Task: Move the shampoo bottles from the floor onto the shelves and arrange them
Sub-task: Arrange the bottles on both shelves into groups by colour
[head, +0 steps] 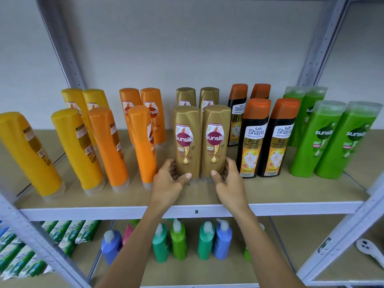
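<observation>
Both forearms rise from the bottom of the frame to mid-picture, where the left hand (170,178) grips the left gold bottle (186,140) and the right hand (227,177) its upright twin (216,140) on the shelf (195,210), each equally near.
</observation>
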A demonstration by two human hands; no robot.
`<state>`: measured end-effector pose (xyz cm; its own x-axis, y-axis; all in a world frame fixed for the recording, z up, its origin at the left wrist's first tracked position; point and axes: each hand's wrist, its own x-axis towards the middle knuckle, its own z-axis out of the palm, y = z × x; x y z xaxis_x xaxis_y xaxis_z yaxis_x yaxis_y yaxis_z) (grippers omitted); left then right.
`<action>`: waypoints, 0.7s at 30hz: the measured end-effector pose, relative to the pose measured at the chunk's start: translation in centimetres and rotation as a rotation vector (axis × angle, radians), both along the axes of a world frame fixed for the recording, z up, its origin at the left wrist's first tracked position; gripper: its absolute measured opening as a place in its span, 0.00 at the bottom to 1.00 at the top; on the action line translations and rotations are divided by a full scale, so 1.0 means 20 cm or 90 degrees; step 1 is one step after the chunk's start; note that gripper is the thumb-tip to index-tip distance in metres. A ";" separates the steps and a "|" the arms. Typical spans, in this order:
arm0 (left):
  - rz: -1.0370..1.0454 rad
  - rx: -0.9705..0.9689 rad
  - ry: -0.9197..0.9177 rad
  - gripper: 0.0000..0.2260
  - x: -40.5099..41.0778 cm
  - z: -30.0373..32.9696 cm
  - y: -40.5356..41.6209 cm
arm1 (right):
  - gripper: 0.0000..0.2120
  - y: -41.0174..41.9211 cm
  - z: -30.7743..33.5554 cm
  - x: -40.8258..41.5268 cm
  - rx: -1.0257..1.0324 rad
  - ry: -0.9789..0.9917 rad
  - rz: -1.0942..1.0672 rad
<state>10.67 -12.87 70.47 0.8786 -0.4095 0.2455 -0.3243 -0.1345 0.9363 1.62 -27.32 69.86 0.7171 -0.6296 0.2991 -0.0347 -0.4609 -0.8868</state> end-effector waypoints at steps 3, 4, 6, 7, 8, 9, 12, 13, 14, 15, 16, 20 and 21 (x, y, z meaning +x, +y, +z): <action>0.030 0.014 -0.019 0.23 -0.03 0.01 0.00 | 0.25 0.01 0.01 0.00 -0.011 0.012 -0.008; 0.040 0.019 -0.026 0.24 -0.03 0.01 -0.01 | 0.24 0.01 0.01 0.01 -0.013 0.018 -0.017; 0.056 0.028 -0.032 0.24 -0.04 0.02 -0.01 | 0.23 0.01 0.00 0.01 -0.015 0.024 -0.032; 0.062 0.033 -0.035 0.24 -0.04 0.02 -0.01 | 0.23 0.01 0.01 0.01 -0.023 0.028 -0.037; 0.065 0.037 -0.037 0.23 -0.04 0.02 -0.01 | 0.22 0.02 0.01 0.02 -0.032 0.033 -0.042; 0.067 0.042 -0.038 0.23 -0.04 0.03 -0.01 | 0.22 0.02 0.01 0.02 -0.041 0.037 -0.045; 0.071 0.052 -0.036 0.24 -0.05 0.03 -0.01 | 0.22 0.02 0.01 0.02 -0.043 0.044 -0.053; 0.071 0.054 -0.037 0.24 -0.05 0.03 -0.01 | 0.22 0.02 0.01 0.02 -0.042 0.046 -0.055; 0.069 0.058 -0.036 0.24 -0.04 0.03 -0.01 | 0.23 0.02 0.00 0.02 -0.035 0.044 -0.057; 0.067 0.063 -0.033 0.24 -0.04 0.03 0.00 | 0.24 0.02 0.00 0.02 -0.025 0.038 -0.058; 0.064 0.066 -0.029 0.24 -0.04 0.03 0.00 | 0.25 0.03 0.00 0.02 -0.011 0.028 -0.062; 0.090 0.070 -0.020 0.22 -0.07 0.01 0.08 | 0.26 0.11 -0.01 -0.03 0.004 -0.064 -0.164; 0.113 0.067 -0.036 0.18 -0.08 0.00 0.13 | 0.24 0.15 -0.02 -0.05 -0.006 -0.110 -0.202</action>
